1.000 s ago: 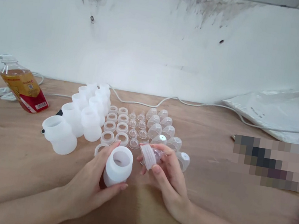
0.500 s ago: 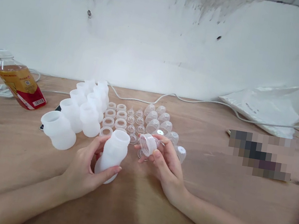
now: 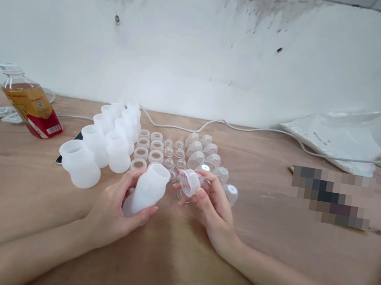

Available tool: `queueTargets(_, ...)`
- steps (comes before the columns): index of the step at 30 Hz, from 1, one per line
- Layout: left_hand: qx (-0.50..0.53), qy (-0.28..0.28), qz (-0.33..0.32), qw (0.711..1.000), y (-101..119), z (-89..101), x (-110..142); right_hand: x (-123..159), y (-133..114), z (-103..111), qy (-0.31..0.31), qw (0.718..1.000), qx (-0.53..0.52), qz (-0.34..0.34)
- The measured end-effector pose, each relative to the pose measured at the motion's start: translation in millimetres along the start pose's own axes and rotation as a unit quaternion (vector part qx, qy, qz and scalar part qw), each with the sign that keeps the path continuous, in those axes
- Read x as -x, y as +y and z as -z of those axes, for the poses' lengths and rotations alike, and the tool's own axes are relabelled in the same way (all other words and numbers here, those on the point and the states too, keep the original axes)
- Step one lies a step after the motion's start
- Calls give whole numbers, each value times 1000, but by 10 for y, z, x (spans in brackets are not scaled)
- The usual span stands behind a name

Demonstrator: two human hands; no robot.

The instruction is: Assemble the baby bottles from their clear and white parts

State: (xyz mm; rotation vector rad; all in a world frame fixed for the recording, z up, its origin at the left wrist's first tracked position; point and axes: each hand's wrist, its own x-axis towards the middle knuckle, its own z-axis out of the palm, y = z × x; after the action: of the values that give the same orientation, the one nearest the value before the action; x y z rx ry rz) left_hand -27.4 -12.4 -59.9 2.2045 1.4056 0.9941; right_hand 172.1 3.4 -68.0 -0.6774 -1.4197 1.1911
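My left hand [image 3: 117, 213] is wrapped round a milky-white baby bottle [image 3: 149, 191], which leans to the right with its open neck up. In my right hand [image 3: 216, 214] is a clear ringed nipple collar [image 3: 189, 183], pinched by thumb and fingers with its threaded opening turned toward the bottle. A small gap separates the two parts. Behind my hands lie rows of white collar rings [image 3: 155, 156], clear nipples [image 3: 178, 152] and clear dome caps [image 3: 196, 159]. More white bottles [image 3: 85, 167] stand to the left of them. My fingers partly hide the nipple end of the held piece.
A drink bottle [image 3: 38, 109] with a yellow and red label stands at the left, near white cables [image 3: 5, 114]. A plastic bag [image 3: 336, 136] lies at the back right, in front of the wall. A blurred-out flat object [image 3: 330, 197] rests on the right.
The bottle in my left hand has tipped further right, its neck moving slightly nearer the collar. My right hand keeps nearly the same place. The view has shifted a little.
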Motion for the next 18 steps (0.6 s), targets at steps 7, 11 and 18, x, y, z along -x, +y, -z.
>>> queueTargets(7, -4, -7, 5, 1000, -9, -1, -1, 7, -13, 11, -5, 1000, 9, 1)
queueTargets(11, -11, -21, -10, 1000, 42, 2, 21, 10, -31, 8, -20, 999, 27, 23)
queueTargets(18, 212, -200, 41, 956, 157, 106, -43, 2, -92, 66, -159, 987, 30, 20)
